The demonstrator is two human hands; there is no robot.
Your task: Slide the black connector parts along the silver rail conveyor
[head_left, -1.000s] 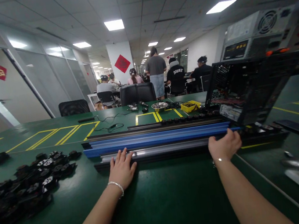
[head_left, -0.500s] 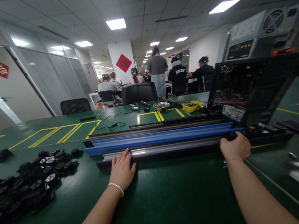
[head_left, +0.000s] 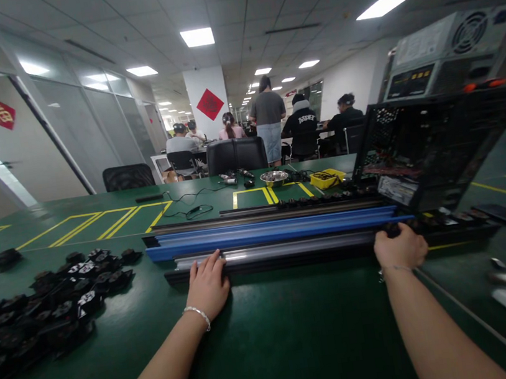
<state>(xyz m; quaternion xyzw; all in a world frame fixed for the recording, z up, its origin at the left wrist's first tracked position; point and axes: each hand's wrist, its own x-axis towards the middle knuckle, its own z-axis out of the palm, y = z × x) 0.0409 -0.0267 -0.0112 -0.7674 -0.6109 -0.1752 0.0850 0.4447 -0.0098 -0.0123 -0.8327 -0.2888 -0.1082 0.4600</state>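
A long black rail with a silver strip (head_left: 299, 248) lies crosswise on the green table in front of me. Across its left end rests my left hand (head_left: 207, 285), fingers stretched out flat over the strip and thumb to the side. At the far right end, my right hand (head_left: 401, 248) is closed with fingers curled round a small black part (head_left: 391, 230); the hand hides most of it, and I cannot tell whether it is joined to the rail. Just behind lie long blue rails (head_left: 278, 235), parallel to the black one.
Black wheel-like parts (head_left: 57, 305) are heaped at left. On the right stands an open computer case (head_left: 443, 137) with power supplies (head_left: 454, 48) on top. Farther back are a metal bowl (head_left: 274, 178), a yellow tray (head_left: 327, 178) and cables. People sit and stand beyond the table.
The view has tilted very slightly. Both hands keep their places on the rail, and nothing else has visibly moved.
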